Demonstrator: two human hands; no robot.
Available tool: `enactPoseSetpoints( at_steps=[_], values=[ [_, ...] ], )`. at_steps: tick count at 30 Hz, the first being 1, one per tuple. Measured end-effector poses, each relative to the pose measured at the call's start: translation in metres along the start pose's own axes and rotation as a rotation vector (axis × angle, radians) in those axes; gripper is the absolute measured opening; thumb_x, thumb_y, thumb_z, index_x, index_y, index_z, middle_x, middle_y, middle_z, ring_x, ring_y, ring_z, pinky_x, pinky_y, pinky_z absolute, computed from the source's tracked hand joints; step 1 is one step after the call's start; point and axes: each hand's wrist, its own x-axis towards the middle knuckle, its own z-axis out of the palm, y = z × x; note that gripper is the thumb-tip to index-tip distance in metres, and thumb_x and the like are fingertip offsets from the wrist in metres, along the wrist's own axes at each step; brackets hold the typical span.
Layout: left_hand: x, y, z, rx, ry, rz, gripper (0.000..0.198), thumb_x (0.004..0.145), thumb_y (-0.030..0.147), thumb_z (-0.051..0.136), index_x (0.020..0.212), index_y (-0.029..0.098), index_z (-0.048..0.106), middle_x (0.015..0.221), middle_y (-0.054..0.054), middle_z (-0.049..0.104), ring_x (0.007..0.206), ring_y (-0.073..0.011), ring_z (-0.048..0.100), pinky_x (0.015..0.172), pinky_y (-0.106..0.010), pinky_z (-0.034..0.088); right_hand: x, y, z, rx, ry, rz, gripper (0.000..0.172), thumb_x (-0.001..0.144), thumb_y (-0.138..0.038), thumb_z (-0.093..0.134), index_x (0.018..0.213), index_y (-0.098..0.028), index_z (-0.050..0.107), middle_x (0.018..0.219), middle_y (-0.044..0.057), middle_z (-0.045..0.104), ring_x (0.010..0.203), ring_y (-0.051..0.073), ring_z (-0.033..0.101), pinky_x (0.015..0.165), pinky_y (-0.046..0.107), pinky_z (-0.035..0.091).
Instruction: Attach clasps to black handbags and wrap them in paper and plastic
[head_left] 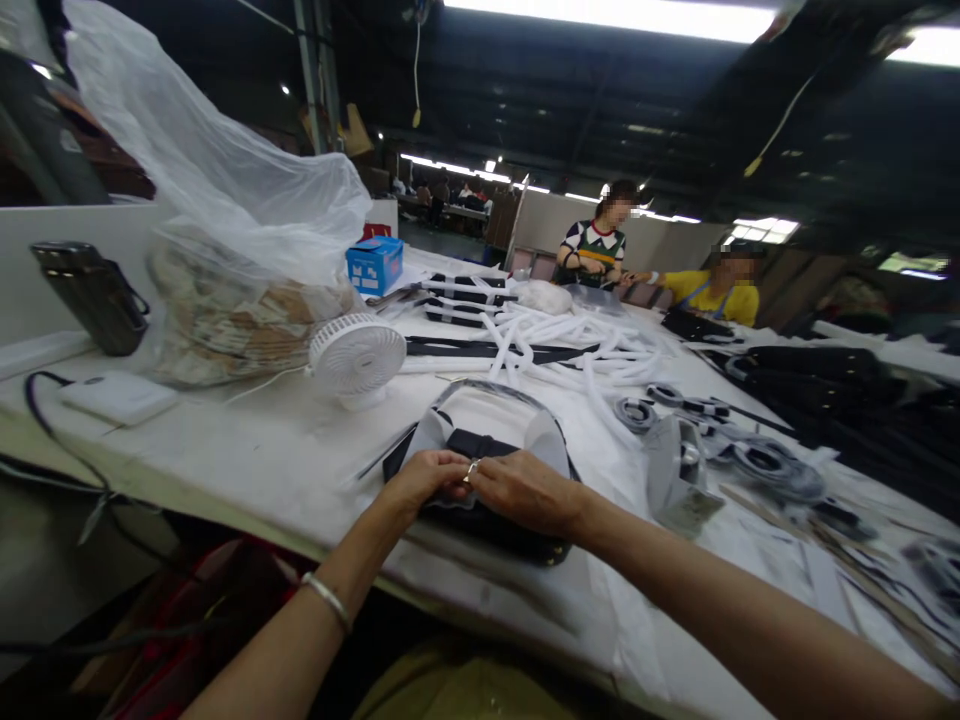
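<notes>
A black handbag [480, 445] stands on the table in front of me. Its raised handle [491, 388] is wrapped in clear film, with pale wrapping at both ends. My left hand [431, 478] and my right hand [521, 490] meet over the bag's front, fingers closed in a pinch. Something small, shiny and metallic [471, 471] shows where the fingertips meet; whether it is a bag fitting or a ring I cannot tell. The fingers hide what they pinch.
A white fan [358, 355] stands left of the bag, beside a large plastic sack [247, 300] and a dark flask [90, 300]. White strips [555, 335] spread behind. At right are a tape dispenser [675, 470] and coiled straps [776, 465]. Two people sit across the table.
</notes>
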Motion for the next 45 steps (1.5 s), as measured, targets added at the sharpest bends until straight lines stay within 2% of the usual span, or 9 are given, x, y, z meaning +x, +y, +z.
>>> enactPoseSetpoints(
  at_steps=[7, 15, 20, 23, 29, 34, 39, 41, 45],
  values=[
    [0.001, 0.001, 0.000, -0.039, -0.006, -0.029, 0.029, 0.058, 0.026, 0.081, 0.079, 0.010, 0.072, 0.066, -0.003, 0.068, 0.054, -0.0084, 0.057, 0.055, -0.019, 0.045, -0.002, 0.001, 0.004, 0.012, 0.017, -0.017, 0.016, 0.096, -0.009, 0.042, 0.096, -0.012, 0.058, 0.083, 0.006, 0.062, 0.063, 0.015, 0.057, 0.050, 0.026, 0.036],
    [0.003, -0.001, -0.002, -0.060, -0.004, -0.039, 0.019, 0.060, 0.022, 0.078, 0.074, 0.012, 0.070, 0.061, -0.001, 0.066, 0.050, -0.0074, 0.056, 0.052, -0.017, 0.044, 0.008, 0.001, 0.025, -0.029, 0.218, -0.064, 0.022, 0.097, -0.014, 0.039, 0.086, -0.014, 0.058, 0.075, 0.005, 0.058, 0.062, 0.016, 0.052, 0.052, 0.028, 0.033],
    [0.000, -0.001, 0.000, -0.037, 0.002, -0.015, 0.020, 0.063, 0.023, 0.078, 0.078, 0.012, 0.071, 0.067, -0.003, 0.069, 0.054, -0.0085, 0.058, 0.056, -0.018, 0.046, 0.008, 0.000, 0.027, 0.036, 0.221, 0.107, 0.013, 0.092, -0.015, 0.047, 0.087, -0.015, 0.059, 0.074, 0.004, 0.058, 0.058, 0.015, 0.047, 0.049, 0.028, 0.024],
    [0.000, -0.001, 0.001, -0.021, 0.008, 0.005, 0.026, 0.062, 0.027, 0.079, 0.080, 0.011, 0.071, 0.073, -0.005, 0.071, 0.057, -0.0092, 0.061, 0.059, -0.019, 0.047, 0.008, -0.001, 0.028, 0.145, 0.224, 0.213, 0.008, 0.088, -0.016, 0.052, 0.084, -0.015, 0.059, 0.075, 0.004, 0.059, 0.059, 0.014, 0.046, 0.053, 0.027, 0.027],
    [0.000, -0.003, 0.000, 0.001, 0.010, 0.029, 0.031, 0.063, 0.033, 0.078, 0.085, 0.012, 0.071, 0.074, -0.004, 0.071, 0.056, -0.0095, 0.061, 0.060, -0.020, 0.046, 0.006, 0.002, 0.031, 0.406, 0.280, 0.289, 0.004, 0.084, -0.012, 0.056, 0.082, -0.015, 0.058, 0.078, 0.003, 0.061, 0.067, 0.014, 0.052, 0.061, 0.025, 0.035],
    [-0.001, -0.004, -0.001, 0.016, 0.000, 0.040, 0.030, 0.066, 0.032, 0.075, 0.088, 0.012, 0.070, 0.076, -0.005, 0.072, 0.059, -0.0105, 0.064, 0.064, -0.021, 0.048, 0.004, 0.005, 0.030, 0.667, 0.321, 0.397, 0.008, 0.080, -0.009, 0.059, 0.082, -0.016, 0.061, 0.075, 0.001, 0.064, 0.065, 0.012, 0.054, 0.061, 0.023, 0.038],
    [-0.002, -0.006, -0.001, 0.041, 0.002, 0.045, 0.037, 0.064, 0.032, 0.077, 0.093, 0.011, 0.068, 0.074, -0.006, 0.072, 0.060, -0.0117, 0.064, 0.065, -0.022, 0.047, 0.007, 0.007, 0.024, 0.897, 0.306, 0.479, 0.011, 0.080, -0.011, 0.058, 0.080, -0.016, 0.067, 0.077, 0.001, 0.068, 0.069, 0.013, 0.060, 0.065, 0.023, 0.044],
    [-0.002, -0.008, 0.001, 0.051, 0.012, 0.057, 0.038, 0.063, 0.031, 0.078, 0.094, 0.011, 0.066, 0.071, -0.005, 0.071, 0.060, -0.0122, 0.063, 0.064, -0.022, 0.047, 0.009, 0.009, 0.020, 1.056, 0.264, 0.570, 0.011, 0.082, -0.014, 0.056, 0.081, -0.017, 0.067, 0.071, 0.000, 0.067, 0.065, 0.012, 0.060, 0.061, 0.022, 0.045],
    [-0.003, -0.015, 0.009, 0.134, 0.073, 0.145, 0.032, 0.069, 0.030, 0.072, 0.095, 0.012, 0.065, 0.068, -0.003, 0.068, 0.059, -0.0128, 0.061, 0.061, -0.023, 0.046, 0.006, 0.018, 0.011, 1.374, 0.128, 0.880, 0.013, 0.083, -0.024, 0.055, 0.082, -0.015, 0.065, 0.059, -0.001, 0.063, 0.044, 0.010, 0.054, 0.040, 0.019, 0.042]
  ],
)
